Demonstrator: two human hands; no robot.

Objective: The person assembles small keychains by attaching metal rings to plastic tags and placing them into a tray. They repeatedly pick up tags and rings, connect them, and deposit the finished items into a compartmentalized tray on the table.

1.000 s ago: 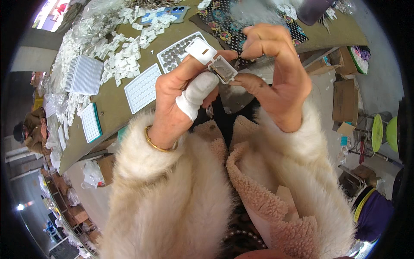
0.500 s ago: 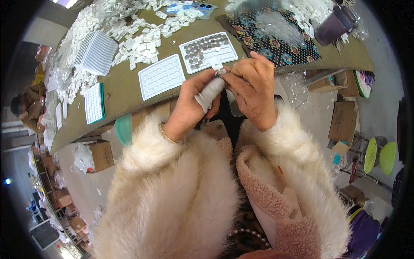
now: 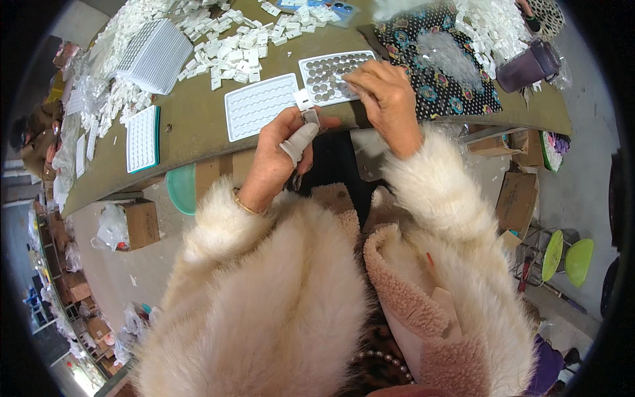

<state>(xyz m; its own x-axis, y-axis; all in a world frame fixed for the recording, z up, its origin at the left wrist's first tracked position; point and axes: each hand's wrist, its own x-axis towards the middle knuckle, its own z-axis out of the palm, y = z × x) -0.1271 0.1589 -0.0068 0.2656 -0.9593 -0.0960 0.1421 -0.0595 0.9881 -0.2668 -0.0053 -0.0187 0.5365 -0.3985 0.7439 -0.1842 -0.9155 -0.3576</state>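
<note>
Fingers (image 3: 356, 80) of R hand (image 3: 391, 99) are hovering, nearly closed (can't tell if holding), over white oblong plastic tray (image 3: 343, 95) of silver discs (image 3: 322, 78); white plastic lidded case (image 3: 307, 112) is lying at their 8 o'clock, approx. 11-to-5, L hand (image 3: 281, 147) pinching.

L hand (image 3: 272, 151) pinches white plastic pc (image 3: 304, 102) nr front edge of table (image 3: 198, 119), R hand (image 3: 390, 96) over R edge of grey-disc tray (image 3: 306, 78).

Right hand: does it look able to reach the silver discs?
Probably yes: the right hand is at the right side of the white tray, close to the silver discs, with nothing visible between.
</note>
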